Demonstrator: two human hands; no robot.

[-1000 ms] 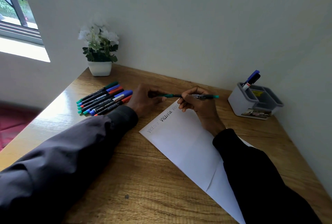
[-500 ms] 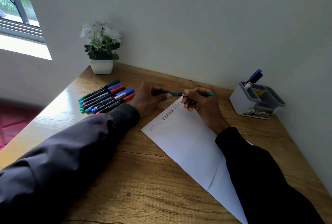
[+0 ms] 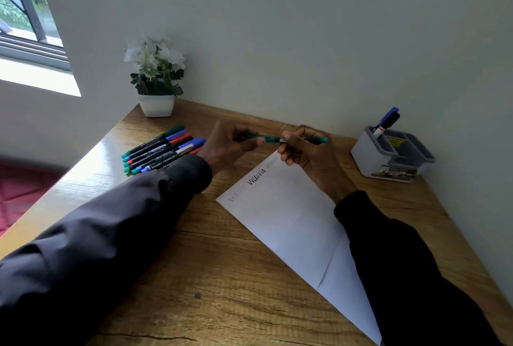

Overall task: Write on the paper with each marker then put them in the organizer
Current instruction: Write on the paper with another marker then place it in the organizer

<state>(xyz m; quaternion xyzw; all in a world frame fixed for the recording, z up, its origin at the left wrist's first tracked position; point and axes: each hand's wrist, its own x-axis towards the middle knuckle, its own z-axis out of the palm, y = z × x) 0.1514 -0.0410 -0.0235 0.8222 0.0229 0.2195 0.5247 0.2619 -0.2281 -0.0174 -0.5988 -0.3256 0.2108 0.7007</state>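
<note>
Just below the grip, on my side of it, the paper (image 3: 291, 215) carries three written words along its top edge, one bold and two faint. Over that edge both hands share one green marker (image 3: 316, 139): the left hand (image 3: 230, 141) pinches the cap end and the right hand (image 3: 311, 151) curls round the barrel. I cannot tell whether the cap is seated. Left of the grip lies a row of markers (image 3: 163, 151), so most of the job looks undone. Right of the grip, the organizer (image 3: 369, 151) holds two markers (image 3: 387, 121). The wooden desk (image 3: 222, 276) meets a plain wall (image 3: 305, 40), with a flower pot (image 3: 156, 104) beyond and a window (image 3: 27, 26) far left
</note>
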